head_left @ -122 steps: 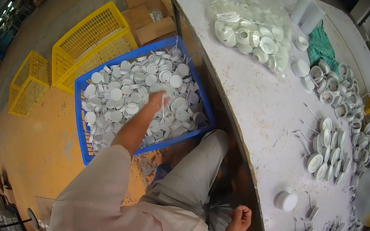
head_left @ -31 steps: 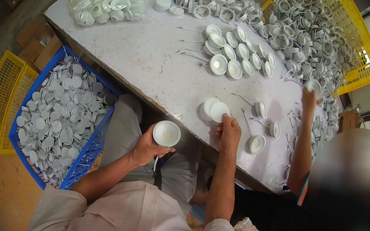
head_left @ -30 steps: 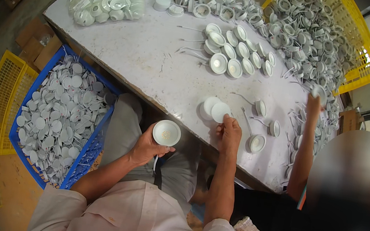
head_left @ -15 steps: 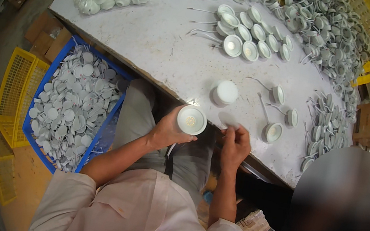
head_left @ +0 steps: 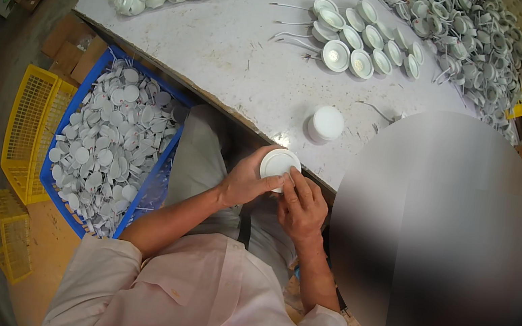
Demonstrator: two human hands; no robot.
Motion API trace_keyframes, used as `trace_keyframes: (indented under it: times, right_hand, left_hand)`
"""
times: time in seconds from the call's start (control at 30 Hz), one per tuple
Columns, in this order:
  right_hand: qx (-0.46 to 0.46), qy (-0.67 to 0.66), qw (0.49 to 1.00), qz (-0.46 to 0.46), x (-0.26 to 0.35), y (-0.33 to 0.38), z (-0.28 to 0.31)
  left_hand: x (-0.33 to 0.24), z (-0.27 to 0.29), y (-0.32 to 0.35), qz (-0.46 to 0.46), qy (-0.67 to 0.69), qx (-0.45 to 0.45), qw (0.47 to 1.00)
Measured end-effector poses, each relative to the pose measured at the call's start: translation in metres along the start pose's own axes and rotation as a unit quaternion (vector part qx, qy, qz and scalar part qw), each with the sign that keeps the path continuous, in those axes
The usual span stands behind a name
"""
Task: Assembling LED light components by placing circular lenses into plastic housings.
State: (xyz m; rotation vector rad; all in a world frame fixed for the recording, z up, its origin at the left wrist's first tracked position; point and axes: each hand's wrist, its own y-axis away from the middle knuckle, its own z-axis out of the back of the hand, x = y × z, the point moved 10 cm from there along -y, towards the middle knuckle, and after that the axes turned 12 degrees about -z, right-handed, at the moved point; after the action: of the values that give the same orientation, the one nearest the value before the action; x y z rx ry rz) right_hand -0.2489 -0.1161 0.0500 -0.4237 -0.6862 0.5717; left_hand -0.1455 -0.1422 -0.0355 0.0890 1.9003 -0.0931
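together, left hand (head_left: pixel 246 181) and right hand (head_left: pixel 302 205) grip a smooth round white plastic cap (head_left: pixel 280 165).

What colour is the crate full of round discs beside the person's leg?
Blue; the crate shows best in the head view, holding white discs.

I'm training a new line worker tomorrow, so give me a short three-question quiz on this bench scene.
1. True or false: the left hand and the right hand both touch the round white part.
2. Which holds the loose white discs? A) yellow crate B) blue crate C) clear bag
3. Fill in: the short white cylinder stands on the ____ table.

Key:
1. True; both hands are on it in front of the table edge.
2. B, the blue crate on the floor to the person's left.
3. White, the white table.
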Motion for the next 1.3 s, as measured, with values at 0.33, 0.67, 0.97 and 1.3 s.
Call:
trace_keyframes:
  times: [0.33,0.67,0.97,1.3]
  right_hand:
    - [-0.003,0.01,1.0,0.006,0.004,0.004,0.002]
    - [-0.024,0.02,0.999,0.008,0.004,0.008,0.002]
    - [0.009,-0.06,0.998,0.0,0.006,0.009,-0.022]
    - [0.013,-0.039,0.994,-0.103,-0.016,0.02,-0.025]
  left_hand:
    - [0.004,0.0,0.005,0.017,-0.023,-0.019,0.999]
    - [0.001,0.002,0.004,-0.037,-0.086,-0.003,0.996]
    - [0.015,0.036,0.013,-0.043,-0.095,-0.068,0.992]
    - [0.028,0.268,0.086,0.006,0.03,-0.406,0.913]
